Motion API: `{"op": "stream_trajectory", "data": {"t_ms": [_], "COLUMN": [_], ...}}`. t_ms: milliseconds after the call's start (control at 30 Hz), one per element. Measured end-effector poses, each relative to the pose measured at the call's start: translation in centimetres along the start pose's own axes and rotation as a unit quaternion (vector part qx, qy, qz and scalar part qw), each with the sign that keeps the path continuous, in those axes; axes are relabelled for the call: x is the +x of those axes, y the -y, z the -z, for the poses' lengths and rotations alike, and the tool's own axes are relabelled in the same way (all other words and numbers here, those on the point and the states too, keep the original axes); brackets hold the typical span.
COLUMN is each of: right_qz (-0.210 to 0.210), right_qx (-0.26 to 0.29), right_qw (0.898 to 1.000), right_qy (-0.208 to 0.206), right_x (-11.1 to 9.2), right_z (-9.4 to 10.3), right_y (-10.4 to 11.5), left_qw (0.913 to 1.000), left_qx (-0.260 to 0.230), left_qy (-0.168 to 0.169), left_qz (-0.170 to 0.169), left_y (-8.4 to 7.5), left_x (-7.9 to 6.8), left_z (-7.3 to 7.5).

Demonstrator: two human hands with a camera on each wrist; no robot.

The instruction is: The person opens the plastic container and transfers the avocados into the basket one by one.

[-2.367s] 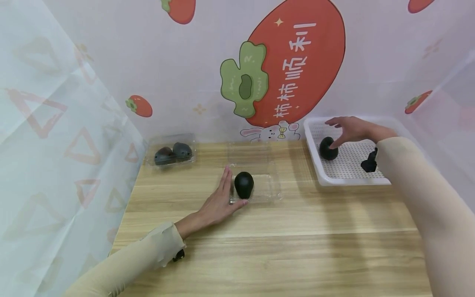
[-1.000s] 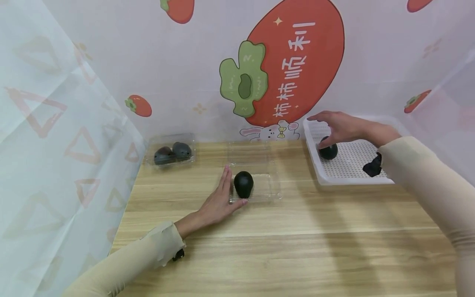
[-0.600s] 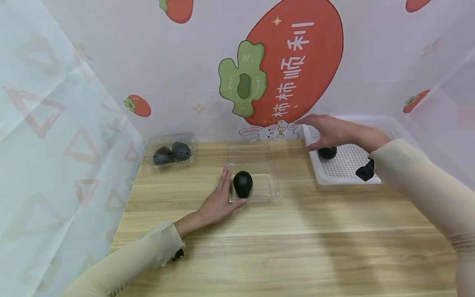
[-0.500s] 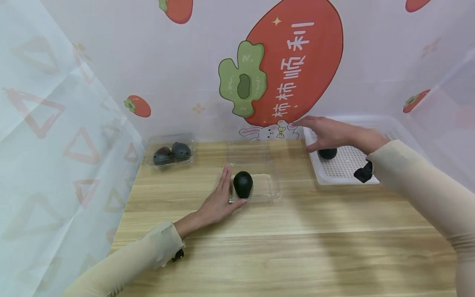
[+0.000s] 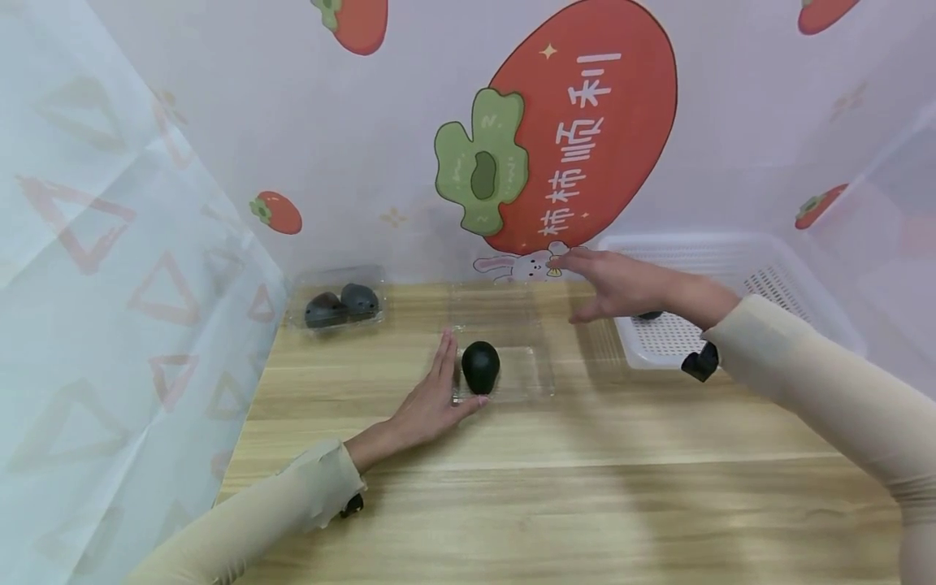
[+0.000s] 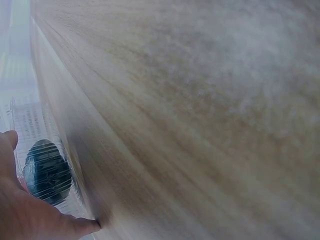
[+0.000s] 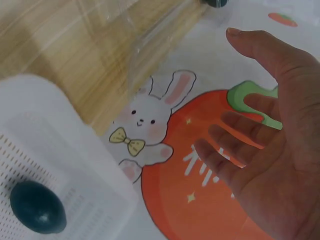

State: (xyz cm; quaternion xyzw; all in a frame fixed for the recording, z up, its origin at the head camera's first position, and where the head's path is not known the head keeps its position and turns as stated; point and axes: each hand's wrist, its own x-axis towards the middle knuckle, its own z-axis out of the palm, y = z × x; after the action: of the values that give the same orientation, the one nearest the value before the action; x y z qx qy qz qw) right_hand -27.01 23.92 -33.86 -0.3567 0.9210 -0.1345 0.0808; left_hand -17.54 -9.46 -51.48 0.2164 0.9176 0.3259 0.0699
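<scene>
In the head view, a dark green avocado (image 5: 480, 367) lies in the left part of an open clear plastic clamshell box (image 5: 522, 374), its lid (image 5: 490, 303) folded back toward the wall. My left hand (image 5: 427, 410) rests at the box's left side, fingers straight along it and thumb at the front edge; the left wrist view shows that avocado (image 6: 47, 172) beyond the thumb. My right hand (image 5: 621, 284) hovers between the box and a white basket, fingers spread, holding nothing. The right wrist view shows its bare palm (image 7: 280, 150) and another avocado (image 7: 37, 206) in the basket.
The white perforated basket (image 5: 826, 325) stands at the back right. At the back left, a second clear box (image 5: 374, 280) contains two dark avocados (image 5: 342, 305). A printed cloth wall (image 5: 366, 130) bounds the wooden table (image 5: 512, 504) behind.
My right hand has moved left from over the basket toward the clear box, without anything in it. The basket's avocado stays behind. The left hand has kept its place at the box.
</scene>
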Motion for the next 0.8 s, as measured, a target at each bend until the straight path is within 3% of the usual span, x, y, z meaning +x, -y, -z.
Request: {"op": "stream_trajectory", "data": {"t_ms": [433, 800], "right_qz": [-0.001, 0.029], "right_qx": [-0.008, -0.024], "right_qw": [1.000, 0.999], "right_qy": [0.011, 0.016], "right_x": [0.6, 1.5], "right_z": [-1.7, -3.2], "right_y": [2.6, 4.4], "left_qw": [0.9999, 0.9999], "left_qx": [-0.006, -0.007], "left_qy": [-0.002, -0.002], "left_qz": [-0.013, -0.011], "left_y": [-0.2, -0.2], "left_x": [-0.1, -0.3], "left_z": [0.0, 0.3]}}
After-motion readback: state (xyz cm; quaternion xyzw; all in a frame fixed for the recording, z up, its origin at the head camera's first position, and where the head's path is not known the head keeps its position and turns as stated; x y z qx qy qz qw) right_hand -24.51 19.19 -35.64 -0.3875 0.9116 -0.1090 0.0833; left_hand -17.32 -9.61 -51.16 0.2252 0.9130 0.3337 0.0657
